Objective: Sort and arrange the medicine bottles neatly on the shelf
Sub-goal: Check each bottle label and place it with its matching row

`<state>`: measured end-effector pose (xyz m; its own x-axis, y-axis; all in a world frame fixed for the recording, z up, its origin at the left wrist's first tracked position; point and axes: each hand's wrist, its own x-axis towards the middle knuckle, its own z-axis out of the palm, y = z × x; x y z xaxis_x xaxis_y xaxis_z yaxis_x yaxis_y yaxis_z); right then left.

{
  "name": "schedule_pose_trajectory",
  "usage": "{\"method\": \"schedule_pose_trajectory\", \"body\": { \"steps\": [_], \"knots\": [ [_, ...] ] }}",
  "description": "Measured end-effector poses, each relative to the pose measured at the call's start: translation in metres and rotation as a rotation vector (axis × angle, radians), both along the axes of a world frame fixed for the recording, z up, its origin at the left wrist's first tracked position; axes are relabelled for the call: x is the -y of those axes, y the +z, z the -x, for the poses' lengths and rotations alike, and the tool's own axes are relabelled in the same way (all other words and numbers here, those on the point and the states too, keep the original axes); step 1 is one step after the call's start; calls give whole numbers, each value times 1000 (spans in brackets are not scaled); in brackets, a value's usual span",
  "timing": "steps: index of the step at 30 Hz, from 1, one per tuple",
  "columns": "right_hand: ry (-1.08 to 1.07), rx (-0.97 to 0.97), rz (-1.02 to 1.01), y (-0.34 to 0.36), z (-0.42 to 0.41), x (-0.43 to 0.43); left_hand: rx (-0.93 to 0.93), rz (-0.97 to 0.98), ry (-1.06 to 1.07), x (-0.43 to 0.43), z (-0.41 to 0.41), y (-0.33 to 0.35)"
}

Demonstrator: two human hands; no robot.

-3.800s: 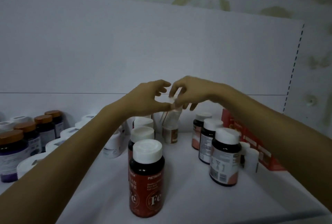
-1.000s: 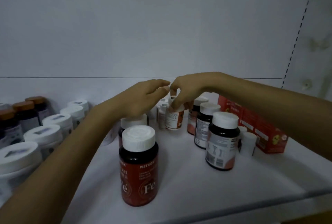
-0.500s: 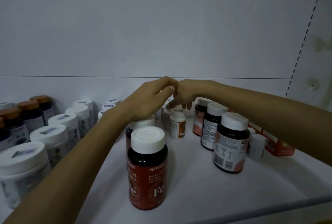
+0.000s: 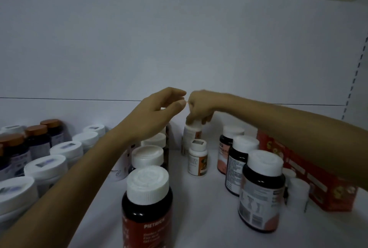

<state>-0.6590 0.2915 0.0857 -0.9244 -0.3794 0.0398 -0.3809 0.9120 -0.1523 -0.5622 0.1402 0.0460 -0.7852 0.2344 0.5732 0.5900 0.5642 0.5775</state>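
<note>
Right hand [image 4: 199, 108] grips the cap of a small white bottle [image 4: 191, 133] from above, fingers curled round the lid, at the back of the shelf [image 4: 201, 222]. The bottle's base is hidden behind an orange-labelled small bottle [image 4: 197, 161] standing just in front, so we cannot tell whether it rests on the shelf or is lifted.

We judge the top grip is chosen so the bottle can go down into the narrow gap without knocking its neighbours, and that it is being lined up behind its twin.

Left hand [image 4: 159, 112] hovers just beside the right, fingers loosely curved, holding nothing; likely ready to steady.

Like stands with like:
- red-labelled bottles [image 4: 147, 210] in a centre file
- dark white-capped bottles [image 4: 260, 190] in a file to the right
- white jars [image 4: 46, 170] on the left
- brown-capped bottles [image 4: 37, 140] on the left
- red box [image 4: 318, 180] at far right
</note>
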Motion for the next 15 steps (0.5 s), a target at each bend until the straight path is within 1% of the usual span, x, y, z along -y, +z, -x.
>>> {"method": "schedule_pose_trajectory", "body": {
  "steps": [2, 4, 8, 11, 13, 15],
  "knots": [
    [46, -52, 132, 21, -11, -14, -6, 3, 35, -1, 1, 0],
    [115, -61, 283, 37, -24, -31, -4, 7, 57, -1, 0, 1],
    [305, 34, 614, 54, -50, -56, -5, -69, 57, 6, -6, 1],
    [405, 124, 854, 52, -61, -63, 9, -128, -9, 6, -8, 1],
    [444, 151, 967, 45, -64, -62, -33, -161, -41, 4, -8, 0],
    [465, 145, 1009, 39, -64, -60, -100, -207, -32, 3, -8, -3]
  ]
}}
